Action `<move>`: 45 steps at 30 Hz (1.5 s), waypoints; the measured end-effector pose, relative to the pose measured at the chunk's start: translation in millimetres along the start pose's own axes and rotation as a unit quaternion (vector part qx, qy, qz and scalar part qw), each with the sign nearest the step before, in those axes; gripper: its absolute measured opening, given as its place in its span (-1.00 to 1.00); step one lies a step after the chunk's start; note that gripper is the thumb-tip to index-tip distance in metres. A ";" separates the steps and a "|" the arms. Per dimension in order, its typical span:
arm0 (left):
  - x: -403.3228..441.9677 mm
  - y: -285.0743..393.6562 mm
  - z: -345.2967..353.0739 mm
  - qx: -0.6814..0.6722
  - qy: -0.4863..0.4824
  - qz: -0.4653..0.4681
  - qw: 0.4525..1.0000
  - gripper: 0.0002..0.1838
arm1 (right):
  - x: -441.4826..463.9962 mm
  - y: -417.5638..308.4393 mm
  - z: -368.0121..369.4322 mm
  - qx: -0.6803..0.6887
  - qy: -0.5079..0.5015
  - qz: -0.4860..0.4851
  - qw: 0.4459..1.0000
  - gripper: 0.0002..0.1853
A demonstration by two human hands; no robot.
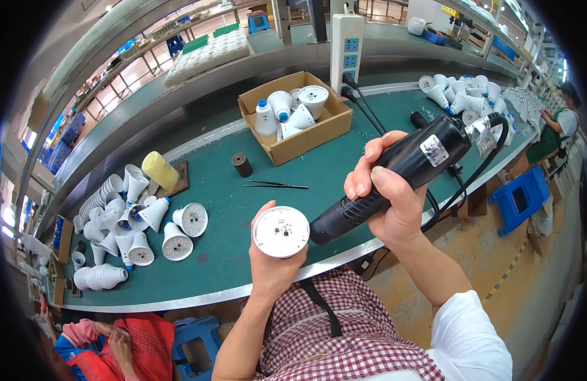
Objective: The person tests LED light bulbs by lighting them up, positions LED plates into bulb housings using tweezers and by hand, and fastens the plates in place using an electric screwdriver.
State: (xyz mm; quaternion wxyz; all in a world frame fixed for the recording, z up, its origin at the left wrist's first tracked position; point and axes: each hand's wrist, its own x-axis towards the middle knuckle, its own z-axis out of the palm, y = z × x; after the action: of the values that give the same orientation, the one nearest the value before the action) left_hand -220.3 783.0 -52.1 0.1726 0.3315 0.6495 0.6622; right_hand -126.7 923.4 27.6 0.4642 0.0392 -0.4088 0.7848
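My left hand [277,273] is wrapped around an LED bulb housing and holds it upright above the bench's front edge. A round white LED board [281,232] with small dark components at its middle faces up from that housing. In my right hand [395,197] is a black corded electric screwdriver [369,190], fingers closed around its body. It slants down to the left, its blunt end close beside the board; whether they touch I cannot tell. Tweezers [276,185] and a dark cylinder [242,165] lie beyond my left hand on the green bench top [223,222].
A cardboard box [306,147] holds several bulb housings. More housings are heaped left [125,219] and far right [461,92], near a yellow cylinder [159,169]. Black cables [369,111] run from a power strip [348,51]. Other people sit left [125,346] and right [563,120].
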 end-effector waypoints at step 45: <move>-3.3 -13.7 -9.4 0.120 -0.008 0.089 0.989 -0.52 | 4.6 -24.1 -5.3 0.006 -0.036 -0.062 0.997 -0.65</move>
State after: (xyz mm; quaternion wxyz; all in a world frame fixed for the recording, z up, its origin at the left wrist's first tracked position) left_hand -226.8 775.2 -65.6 0.0771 0.4113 0.6906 0.5899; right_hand -109.2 935.9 40.7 0.4970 0.0954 -0.4173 0.7548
